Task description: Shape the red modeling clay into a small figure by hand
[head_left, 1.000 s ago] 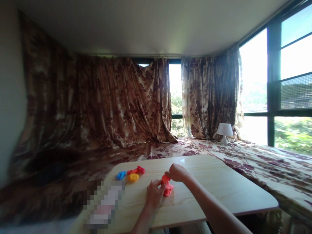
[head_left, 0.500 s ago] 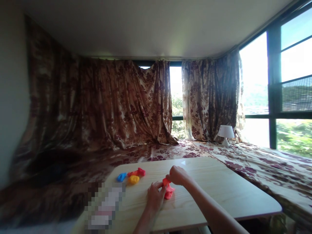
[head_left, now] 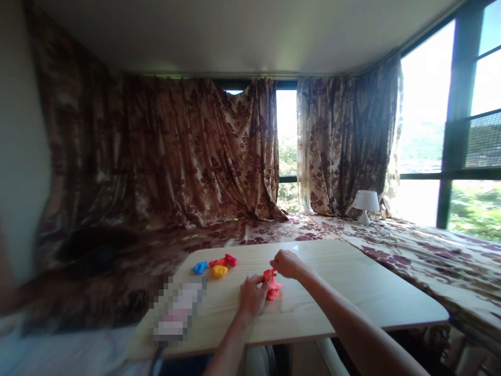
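A soft, crumpled coral-red lump (head_left: pixel 273 290), which looks like modelling clay, stands on the pale wooden table (head_left: pixel 313 313) in front of me. My left hand (head_left: pixel 252 295) holds it from the left side, thumb and fingers closed against its upper part. At the lump's top, the fingers of my right hand (head_left: pixel 288 264) are curled into a pinch; their tips are partly hidden, and a bit of the coral-red material shows at them. Farther left on the table lie a blue lump (head_left: pixel 200 268), a yellow lump (head_left: pixel 218 271) and a red lump (head_left: pixel 224 260), close together.
A pixelated flat object (head_left: pixel 180 308) lies at the table's left edge, with a dark cable below it. Floral fabric (head_left: pixel 391 256) spreads behind and right of the table. A white lamp (head_left: pixel 366 201) stands there near the windows. Patterned curtains (head_left: pixel 195 156) hang behind.
The view has tilted down slightly, so the table and hands appear higher. My right hand has shifted a little up from the coral-red lump's top; my left hand keeps its hold.
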The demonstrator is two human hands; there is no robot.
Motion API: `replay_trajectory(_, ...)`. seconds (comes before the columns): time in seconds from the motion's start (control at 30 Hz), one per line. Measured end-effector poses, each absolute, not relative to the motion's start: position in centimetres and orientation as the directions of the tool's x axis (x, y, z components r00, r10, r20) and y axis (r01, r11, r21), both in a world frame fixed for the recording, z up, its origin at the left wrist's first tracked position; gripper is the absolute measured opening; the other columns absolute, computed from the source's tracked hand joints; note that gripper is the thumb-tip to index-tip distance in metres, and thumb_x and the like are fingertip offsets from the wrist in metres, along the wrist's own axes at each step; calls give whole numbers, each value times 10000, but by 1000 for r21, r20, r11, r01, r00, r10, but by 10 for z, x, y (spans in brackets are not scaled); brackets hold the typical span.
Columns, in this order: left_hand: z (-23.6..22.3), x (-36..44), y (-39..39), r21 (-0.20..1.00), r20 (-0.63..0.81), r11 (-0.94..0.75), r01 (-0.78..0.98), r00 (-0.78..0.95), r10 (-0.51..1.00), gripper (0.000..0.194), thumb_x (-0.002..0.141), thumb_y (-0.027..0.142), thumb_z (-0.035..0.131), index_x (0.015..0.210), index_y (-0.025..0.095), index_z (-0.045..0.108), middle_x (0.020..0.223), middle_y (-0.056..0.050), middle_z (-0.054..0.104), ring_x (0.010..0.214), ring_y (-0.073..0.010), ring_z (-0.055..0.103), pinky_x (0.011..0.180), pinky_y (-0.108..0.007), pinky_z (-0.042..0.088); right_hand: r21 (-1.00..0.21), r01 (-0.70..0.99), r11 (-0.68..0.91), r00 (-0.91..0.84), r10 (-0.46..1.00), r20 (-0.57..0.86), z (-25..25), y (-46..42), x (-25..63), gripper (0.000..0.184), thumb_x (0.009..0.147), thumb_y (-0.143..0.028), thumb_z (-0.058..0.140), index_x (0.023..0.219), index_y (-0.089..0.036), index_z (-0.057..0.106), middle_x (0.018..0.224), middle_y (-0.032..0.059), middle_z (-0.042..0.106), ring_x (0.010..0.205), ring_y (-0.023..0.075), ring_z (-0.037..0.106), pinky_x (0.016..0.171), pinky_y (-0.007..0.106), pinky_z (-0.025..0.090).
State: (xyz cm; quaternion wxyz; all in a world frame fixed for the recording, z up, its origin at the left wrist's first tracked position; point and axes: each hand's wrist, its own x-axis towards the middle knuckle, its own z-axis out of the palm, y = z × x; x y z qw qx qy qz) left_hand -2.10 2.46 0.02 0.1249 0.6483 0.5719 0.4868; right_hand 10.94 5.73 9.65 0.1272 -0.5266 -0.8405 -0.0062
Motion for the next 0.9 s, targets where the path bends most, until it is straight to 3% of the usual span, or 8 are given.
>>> replay_trajectory(0.2, -5, -22, 29, 656, 529, -322, 683, -112, 841, 270, 785, 301, 471, 876, 251, 720, 830, -18, 719, 829, -187, 587, 788, -272, 403, -44, 888, 457, -442, 878, 186, 112, 53, 104, 317, 820, -257, 423, 870, -123, 707, 889, 169, 697, 842, 241, 650, 634, 267, 446)
replay_trajectory(0.6, -1, -20, 25, 639, 507, -260, 724, -143, 850, 248, 810, 310, 483, 762, 246, 717, 801, -15, 718, 828, -169, 596, 756, -250, 396, 102, 825, 555, -561, 827, 43, 122, 54, 80, 276, 664, -206, 598, 892, -99, 710, 864, 169, 702, 819, 268, 656, 629, 282, 487)
replay_trajectory(0.9, 1, -19, 23, 640, 482, -224, 734, -157, 862, 238, 804, 284, 486, 747, 231, 710, 798, -19, 716, 823, -165, 596, 758, -238, 394, 106, 800, 590, -598, 800, 60, 121, 51, 85, 236, 754, -167, 501, 847, -124, 714, 873, 161, 703, 826, 236, 659, 635, 253, 466)
